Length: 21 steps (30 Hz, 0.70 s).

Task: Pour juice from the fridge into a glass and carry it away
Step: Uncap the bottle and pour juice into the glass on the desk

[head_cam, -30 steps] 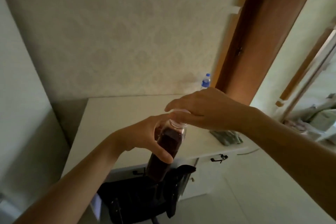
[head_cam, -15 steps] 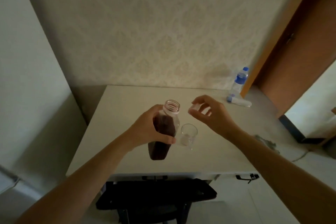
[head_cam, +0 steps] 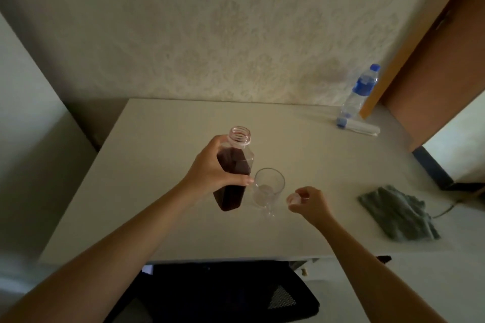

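Observation:
My left hand [head_cam: 210, 170] grips a clear bottle of dark juice [head_cam: 232, 186] around its middle, uncapped and held roughly upright just above the white table [head_cam: 162, 139]. Right beside the bottle stands an empty clear glass [head_cam: 267, 191] on the table. My right hand [head_cam: 308, 204] is low over the table to the right of the glass, its fingers pinching the bottle's pale cap [head_cam: 294, 199].
A water bottle with a blue cap [head_cam: 359, 92] stands at the table's far right corner, with a small white tube [head_cam: 358, 127] lying by it. A grey-green cloth [head_cam: 396, 214] lies at the right edge. A black chair [head_cam: 223, 294] sits under the front edge; a wooden door [head_cam: 446, 60] at right.
My right hand has taken the cap off the bottle and moved down and right toward the table. The view has swung left and down onto the table and glass.

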### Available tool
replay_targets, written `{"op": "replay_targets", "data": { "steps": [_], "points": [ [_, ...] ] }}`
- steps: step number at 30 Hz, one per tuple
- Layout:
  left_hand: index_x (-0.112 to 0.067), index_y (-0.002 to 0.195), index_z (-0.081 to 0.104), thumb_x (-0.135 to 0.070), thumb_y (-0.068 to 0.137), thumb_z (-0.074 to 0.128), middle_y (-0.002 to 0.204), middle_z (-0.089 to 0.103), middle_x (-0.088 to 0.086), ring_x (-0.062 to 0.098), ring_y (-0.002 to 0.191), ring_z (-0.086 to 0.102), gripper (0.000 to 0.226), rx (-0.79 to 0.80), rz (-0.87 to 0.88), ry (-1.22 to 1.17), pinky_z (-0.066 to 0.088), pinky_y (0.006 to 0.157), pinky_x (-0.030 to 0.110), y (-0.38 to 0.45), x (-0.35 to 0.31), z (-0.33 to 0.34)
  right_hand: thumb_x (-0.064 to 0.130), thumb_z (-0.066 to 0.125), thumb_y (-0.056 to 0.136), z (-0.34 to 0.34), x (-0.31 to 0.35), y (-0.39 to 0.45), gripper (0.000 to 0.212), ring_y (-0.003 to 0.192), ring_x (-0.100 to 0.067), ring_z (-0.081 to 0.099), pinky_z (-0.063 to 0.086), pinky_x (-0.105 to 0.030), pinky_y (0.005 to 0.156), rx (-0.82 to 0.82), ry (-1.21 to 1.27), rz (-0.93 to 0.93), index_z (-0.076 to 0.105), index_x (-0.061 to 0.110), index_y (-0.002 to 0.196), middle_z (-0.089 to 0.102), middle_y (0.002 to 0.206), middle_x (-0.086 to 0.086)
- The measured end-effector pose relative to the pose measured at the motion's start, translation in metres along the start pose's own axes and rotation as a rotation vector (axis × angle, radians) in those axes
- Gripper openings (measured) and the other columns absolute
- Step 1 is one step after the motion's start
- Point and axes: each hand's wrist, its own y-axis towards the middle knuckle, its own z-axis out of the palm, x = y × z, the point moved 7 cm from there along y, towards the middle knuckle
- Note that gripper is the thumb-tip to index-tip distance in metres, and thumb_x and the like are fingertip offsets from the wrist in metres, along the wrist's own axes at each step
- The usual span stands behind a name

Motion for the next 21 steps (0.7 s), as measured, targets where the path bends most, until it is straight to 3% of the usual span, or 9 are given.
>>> {"op": "replay_targets", "data": {
  "steps": [5, 10, 14, 16, 18, 21],
  "points": [
    [-0.026, 0.115, 0.052, -0.023, 0.048, 0.094, 0.108, 0.067, -0.008, 0.01, 0.102, 0.063, 0.08, -0.035, -0.027, -0.009, 0.052, 0.09, 0.034, 0.003, 0.03, 0.01, 0.024, 0.08, 0.067, 0.019, -0.026, 0.013, 0.027, 0.072, -0.017, 0.059, 0.047, -0.025, 0.061, -0.007, -0.09, 0.013, 0.063, 0.013, 0.084, 0.067, 0.085, -0.006],
    [-0.027, 0.116, 0.051, -0.023, 0.049, 0.094, 0.105, 0.066, -0.013, 0.003, 0.1, 0.062, 0.079, -0.025, -0.054, 0.01, 0.049, 0.088, 0.029, 0.003, 0.036, 0.016, 0.034, 0.08, 0.064, 0.014, -0.03, 0.018, 0.051, 0.091, -0.02, 0.055, 0.051, -0.038, 0.079, -0.005, -0.153, 0.004, 0.059, 0.018, 0.107, 0.051, 0.106, -0.001],
    [-0.027, 0.117, 0.048, -0.026, 0.05, 0.094, 0.1, 0.064, -0.018, 0.0, 0.096, 0.062, 0.081, -0.037, -0.035, 0.071, 0.045, 0.08, 0.017, 0.005, 0.015, 0.012, 0.016, 0.068, 0.077, -0.026, 0.03, -0.002, 0.027, 0.087, -0.015, 0.055, 0.053, -0.04, 0.076, -0.246, 0.16, -0.167, 0.058, 0.022, 0.102, 0.055, 0.105, 0.002],
    [-0.026, 0.118, 0.044, -0.029, 0.05, 0.093, 0.096, 0.06, -0.021, 0.002, 0.091, 0.06, 0.084, -0.073, -0.025, 0.12, 0.042, 0.075, 0.012, 0.007, 0.001, 0.009, 0.012, 0.066, 0.08, -0.035, 0.082, -0.016, 0.019, 0.081, -0.012, 0.057, 0.052, -0.027, 0.069, -0.163, 0.325, -0.297, 0.06, 0.019, 0.097, 0.06, 0.094, 0.003],
    [-0.022, 0.12, 0.04, -0.032, 0.052, 0.092, 0.093, 0.055, -0.023, 0.005, 0.089, 0.059, 0.087, -0.12, -0.009, 0.155, 0.041, 0.072, 0.011, 0.011, -0.013, 0.007, 0.023, 0.069, 0.08, -0.031, 0.134, -0.031, 0.025, 0.084, -0.007, 0.06, 0.05, -0.014, 0.065, 0.044, 0.369, -0.368, 0.061, 0.017, 0.104, 0.063, 0.095, 0.006],
    [-0.016, 0.126, 0.035, -0.042, 0.056, 0.089, 0.1, 0.054, -0.013, 0.009, 0.09, 0.057, 0.092, -0.17, -0.007, 0.187, 0.041, 0.066, 0.01, 0.015, -0.025, 0.007, 0.04, 0.071, 0.075, -0.017, 0.183, -0.048, 0.049, 0.092, -0.007, 0.062, 0.054, -0.02, 0.072, 0.254, 0.318, -0.389, 0.057, 0.02, 0.117, 0.063, 0.106, 0.008]
  ]
}}
